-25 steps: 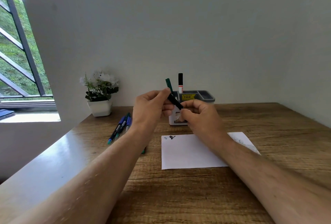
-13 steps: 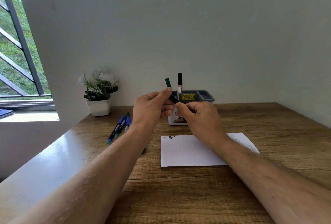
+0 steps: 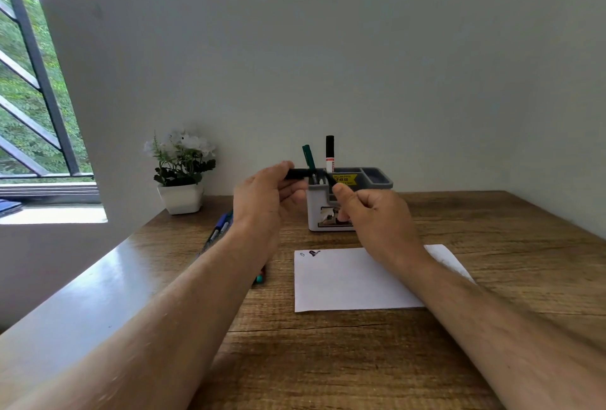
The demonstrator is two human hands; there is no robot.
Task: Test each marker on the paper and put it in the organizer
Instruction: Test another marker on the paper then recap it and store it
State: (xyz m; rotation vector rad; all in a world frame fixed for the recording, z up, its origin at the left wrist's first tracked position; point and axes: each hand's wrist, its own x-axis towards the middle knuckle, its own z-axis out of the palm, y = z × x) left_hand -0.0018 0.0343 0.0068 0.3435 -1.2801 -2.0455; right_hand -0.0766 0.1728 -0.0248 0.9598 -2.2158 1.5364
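Now, hands: left hand [image 3: 262, 199] and right hand [image 3: 373, 212] each pinch an end of the black marker [image 3: 300, 174] — held level above the table [image 3: 328, 360].
Organizer [image 3: 377, 181]: far, just behind the marker, holding two markers.
Paper [image 3: 344, 278]: near, below the hands.

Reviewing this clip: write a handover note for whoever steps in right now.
Left hand and right hand both grip one black marker, held level in front of the organizer.
Done: green marker and black-capped marker stand in the organizer; two small marks on the paper.
Left: test the held marker, store it, then the loose markers on the table at left.
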